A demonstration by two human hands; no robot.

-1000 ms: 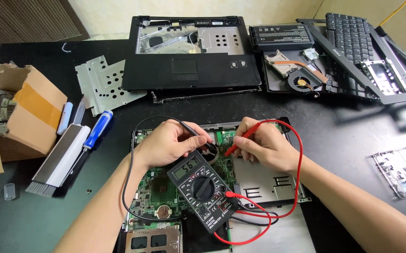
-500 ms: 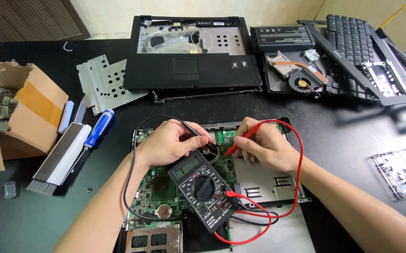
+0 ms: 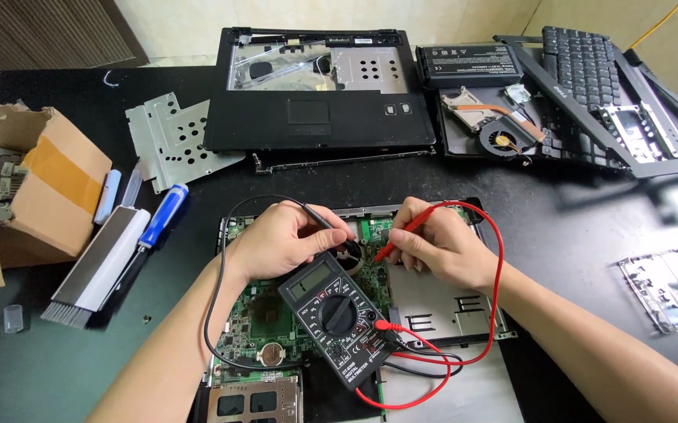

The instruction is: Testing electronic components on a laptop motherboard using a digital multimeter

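Note:
A green laptop motherboard (image 3: 256, 321) lies in front of me on the black table. A black digital multimeter (image 3: 337, 316) rests on top of it, tilted. My left hand (image 3: 284, 239) pinches the black test probe (image 3: 337, 230), tip down on the board. My right hand (image 3: 437, 243) holds the red test probe (image 3: 401, 233), its tip touching the board close to the black one. Red and black leads loop from the meter around both wrists.
A black laptop palmrest shell (image 3: 315, 117) sits at the back centre, a perforated metal plate (image 3: 170, 137) to its left. A cooling fan (image 3: 499, 141), battery (image 3: 468, 64) and keyboard (image 3: 589, 63) lie back right. A cardboard box (image 3: 41, 184), brush (image 3: 100, 266) and blue-handled screwdriver (image 3: 159, 223) lie left.

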